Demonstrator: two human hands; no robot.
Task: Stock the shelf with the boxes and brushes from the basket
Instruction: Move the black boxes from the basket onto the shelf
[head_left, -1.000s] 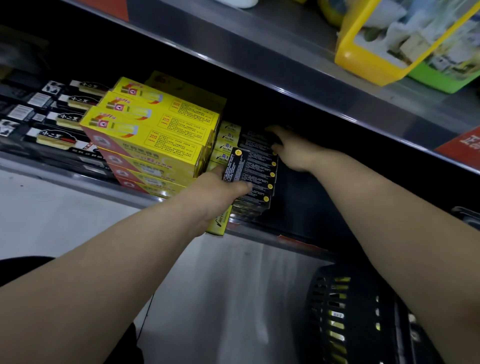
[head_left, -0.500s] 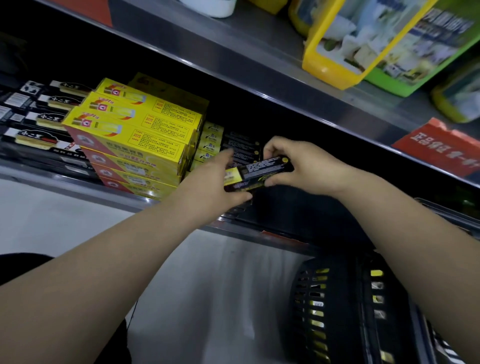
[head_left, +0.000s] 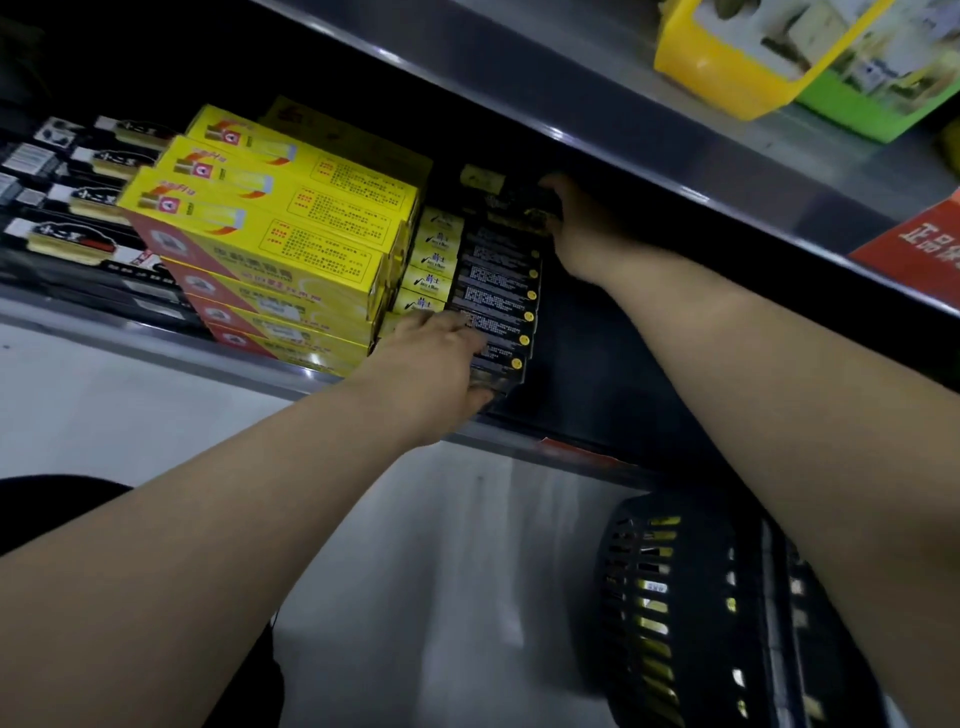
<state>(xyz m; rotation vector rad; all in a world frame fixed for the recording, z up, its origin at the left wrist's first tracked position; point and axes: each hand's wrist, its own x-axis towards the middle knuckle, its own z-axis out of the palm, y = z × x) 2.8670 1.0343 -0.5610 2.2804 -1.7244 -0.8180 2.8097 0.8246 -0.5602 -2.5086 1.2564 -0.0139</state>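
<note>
My left hand (head_left: 431, 358) has its fingers (head_left: 453, 325) laid over the top of the nearest boxes in the row of black boxes (head_left: 498, 291), and my thumb is tucked under the front one, so I pinch that end of the row. My right hand (head_left: 582, 234) reaches deep to the far end of the same row, where its fingers (head_left: 551, 183) touch a black box (head_left: 511, 205) lying on top; it is too dark and blurred there to tell whether they grip it. The row stands on the shelf (head_left: 156, 335), right against a stack of long yellow boxes (head_left: 270, 244) to its left. Beyond the stack lie the brushes (head_left: 78, 208) in black packs. Below my right forearm stands the black basket (head_left: 675, 597) on the pale floor (head_left: 415, 571). On the upper shelf (head_left: 571, 119) sit a yellow container (head_left: 727, 88) and a green container (head_left: 872, 111), and a red sign (head_left: 924, 244) hangs from its edge.
</note>
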